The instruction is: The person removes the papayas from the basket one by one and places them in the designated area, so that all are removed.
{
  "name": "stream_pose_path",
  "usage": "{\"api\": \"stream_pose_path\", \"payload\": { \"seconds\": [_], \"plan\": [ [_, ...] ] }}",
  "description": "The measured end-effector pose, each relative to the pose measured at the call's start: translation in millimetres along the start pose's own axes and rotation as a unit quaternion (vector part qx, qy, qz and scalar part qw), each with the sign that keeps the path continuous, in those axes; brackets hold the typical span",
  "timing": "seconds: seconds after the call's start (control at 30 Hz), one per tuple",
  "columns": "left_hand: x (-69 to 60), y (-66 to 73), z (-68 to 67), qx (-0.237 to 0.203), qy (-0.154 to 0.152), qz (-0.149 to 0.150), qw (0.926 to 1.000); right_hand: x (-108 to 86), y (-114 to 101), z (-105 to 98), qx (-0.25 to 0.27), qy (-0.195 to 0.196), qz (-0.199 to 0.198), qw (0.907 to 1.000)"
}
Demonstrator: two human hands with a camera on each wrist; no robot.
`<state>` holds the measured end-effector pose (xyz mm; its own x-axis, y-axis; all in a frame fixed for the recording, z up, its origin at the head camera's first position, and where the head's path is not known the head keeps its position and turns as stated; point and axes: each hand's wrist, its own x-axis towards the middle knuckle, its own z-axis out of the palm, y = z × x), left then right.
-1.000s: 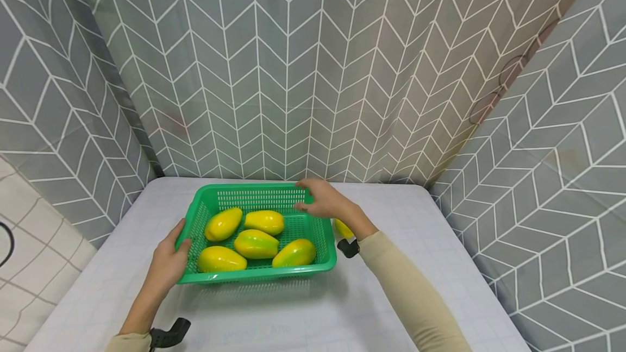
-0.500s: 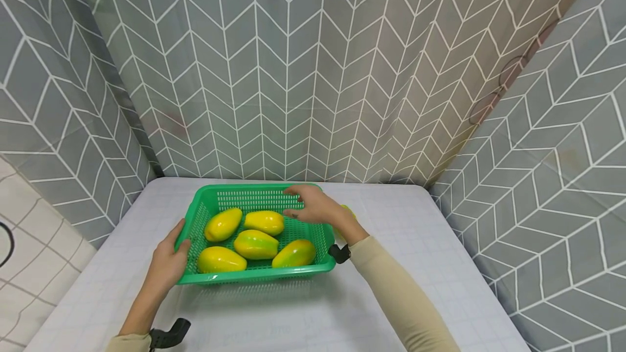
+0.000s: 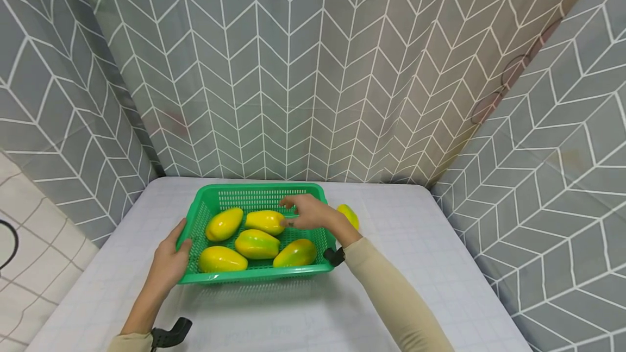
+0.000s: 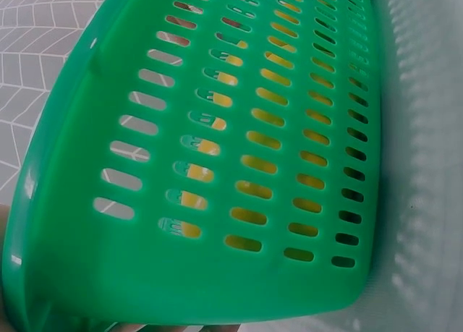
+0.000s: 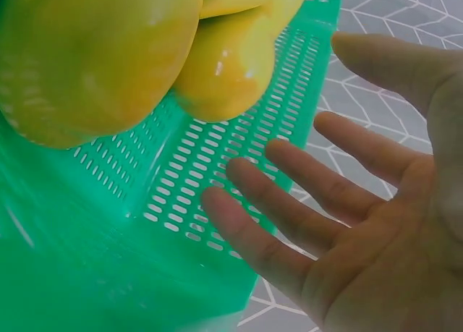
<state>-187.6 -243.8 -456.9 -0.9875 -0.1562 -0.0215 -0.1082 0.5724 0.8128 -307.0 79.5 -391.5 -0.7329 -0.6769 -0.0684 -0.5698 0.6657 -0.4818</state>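
A green slotted basket (image 3: 259, 274) stands on the table with several yellow-green papayas (image 3: 257, 244) in it. My left hand (image 3: 169, 265) grips its left rim, the thumb over the edge. In the left wrist view the basket's wall (image 4: 239, 158) hides most of that hand. My right hand (image 3: 310, 213) hovers over the basket's right part, fingers spread and loosely bent, holding nothing. Its fingertips are close to the back papaya (image 3: 265, 221); the right wrist view shows a gap between the fingers (image 5: 249, 191) and the fruit (image 5: 228, 68).
One more papaya (image 3: 349, 216) lies on the table outside the basket's right side, partly behind my right wrist. The white-covered table (image 3: 401, 265) is bounded by patterned grey curtains (image 3: 288, 96) at the back and sides.
My right hand has moved left and slightly nearer, from the back right corner to further over the basket. More of the outside papaya shows above the wrist. The left hand stays in place.
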Motion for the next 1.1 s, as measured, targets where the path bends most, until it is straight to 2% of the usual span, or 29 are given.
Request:
{"api": "stream_pose_path", "payload": {
  "seconds": [0.27, 0.5, 0.67, 0.9, 1.1],
  "plan": [
    [-0.4, 0.9, -0.5, -0.002, 0.003, -0.001, 1.0000, -0.6, -2.2, 1.3, -0.027, -0.080, 0.018, 0.9962],
    [-0.3, 0.4, -0.2, -0.006, 0.001, -0.006, 1.0000, 1.6, -2.3, 6.2, -0.045, -0.130, 0.020, 0.9903],
    [-0.2, 0.0, 0.3, -0.010, 0.000, -0.008, 0.9999, 2.6, -1.1, 8.9, -0.060, -0.172, 0.041, 0.9825],
    [-0.7, -0.2, 1.5, -0.011, 0.008, -0.005, 0.9999, 3.8, 1.6, 11.1, -0.031, -0.242, 0.066, 0.9676],
    [-1.4, -0.5, 2.5, -0.010, 0.014, 0.000, 0.9999, 6.3, 3.1, 12.3, -0.030, -0.266, 0.066, 0.9613]
  ]
}}
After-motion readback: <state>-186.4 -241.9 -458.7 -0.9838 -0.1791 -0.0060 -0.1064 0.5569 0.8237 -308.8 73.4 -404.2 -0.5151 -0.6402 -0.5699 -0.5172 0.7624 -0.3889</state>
